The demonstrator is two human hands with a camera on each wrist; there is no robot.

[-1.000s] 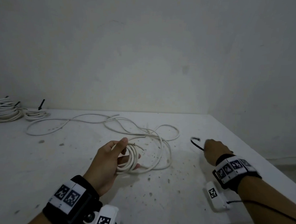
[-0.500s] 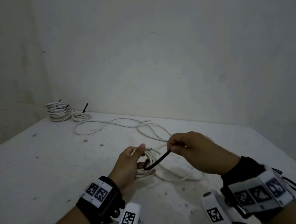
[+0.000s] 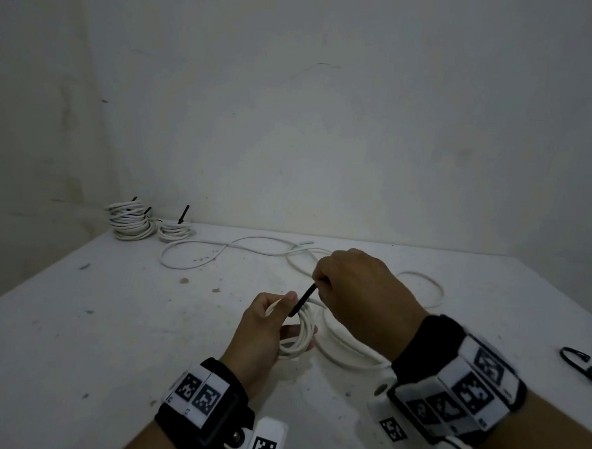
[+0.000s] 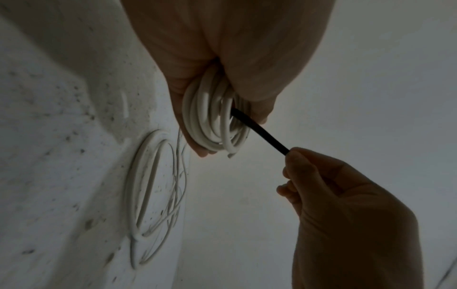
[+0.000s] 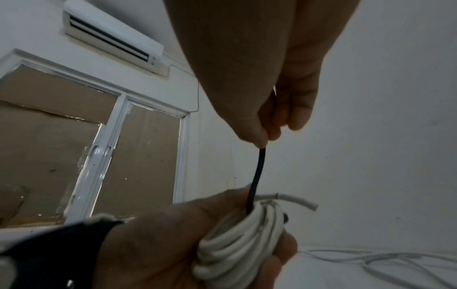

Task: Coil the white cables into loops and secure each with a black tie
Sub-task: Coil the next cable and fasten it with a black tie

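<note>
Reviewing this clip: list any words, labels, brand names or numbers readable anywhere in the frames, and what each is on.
No readable text anywhere.
Wrist bands: black-and-white square marker patterns only, no letters or digits.
Wrist camera housing: another such marker, no text.
Air conditioner: any badge is too small to read.

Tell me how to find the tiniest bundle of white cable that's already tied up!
Look at the white table's far left corner by the wall. Two tied bundles sit there; yours is the small coil on the right, lower than the tall coil stack, with one black tie end sticking straight up.
</note>
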